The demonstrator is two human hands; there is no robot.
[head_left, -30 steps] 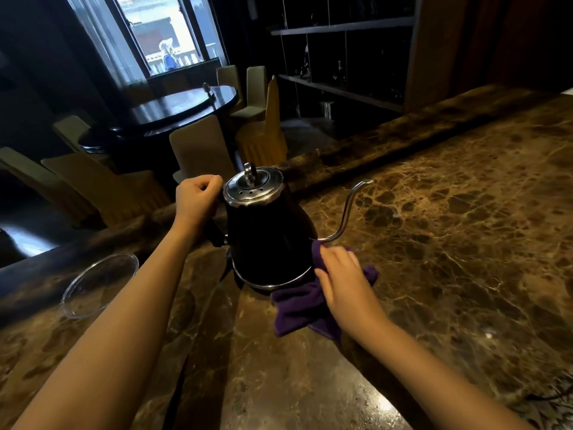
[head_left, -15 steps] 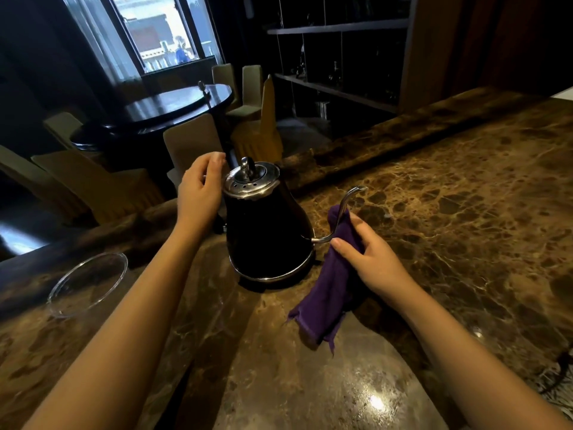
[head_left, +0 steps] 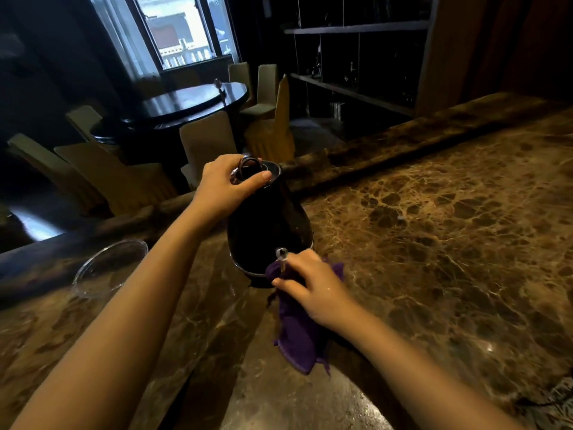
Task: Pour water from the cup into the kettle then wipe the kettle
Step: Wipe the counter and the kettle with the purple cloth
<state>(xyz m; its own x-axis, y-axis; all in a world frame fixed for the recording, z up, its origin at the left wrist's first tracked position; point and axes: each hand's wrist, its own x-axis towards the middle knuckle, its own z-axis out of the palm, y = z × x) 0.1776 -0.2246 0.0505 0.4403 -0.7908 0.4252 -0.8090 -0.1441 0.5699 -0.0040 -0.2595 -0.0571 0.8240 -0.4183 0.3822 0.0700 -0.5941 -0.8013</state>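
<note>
A black kettle [head_left: 268, 226] with a silver lid stands on the brown marble counter [head_left: 434, 231], its thin gooseneck spout [head_left: 281, 254] turned toward me. My left hand [head_left: 224, 184] grips the lid at the top of the kettle. My right hand [head_left: 313, 288] holds a purple cloth [head_left: 297, 333] wrapped around the spout near the kettle's base; the cloth's loose end hangs down over the counter. A clear plastic cup [head_left: 108, 270] lies on its side at the left, behind my left forearm.
The counter's raised far edge [head_left: 387, 150] runs behind the kettle. Beyond it are a dark round table [head_left: 192, 102], several covered chairs, a window and dark shelves. A dark cable [head_left: 555, 398] lies at the counter's lower right.
The kettle has been turned so its spout now points toward me. My left hand moved from the handle side onto the lid. My right hand followed the spout with the cloth.
</note>
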